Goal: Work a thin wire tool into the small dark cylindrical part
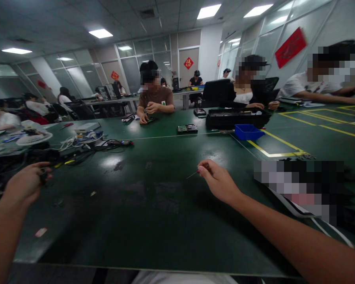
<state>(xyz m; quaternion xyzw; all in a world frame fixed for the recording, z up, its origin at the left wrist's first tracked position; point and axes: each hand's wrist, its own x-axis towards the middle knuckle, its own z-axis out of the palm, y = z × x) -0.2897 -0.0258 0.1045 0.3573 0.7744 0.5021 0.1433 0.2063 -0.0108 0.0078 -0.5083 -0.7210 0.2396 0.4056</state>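
My right hand (217, 179) is closed over the table's middle, pinching a thin screwdriver (191, 175) whose slim shaft points left and down. Its handle is mostly hidden in my fingers. At the left, my left hand (25, 183) is closed around a small dark object (43, 175), too covered to name. A heap of black cables (6, 169) lies just beyond that hand. Beneath both hands stretches the green table (112, 236), with a small pale scrap (41, 232) near its left front.
Across the table sit a hard drive (187, 129), a black tray (238, 118) and a blue bin (249, 132). Tangled cables and tools (85, 138) lie at left. A blurred-out item with a white cable (334, 232) is at right. Several people work around the table.
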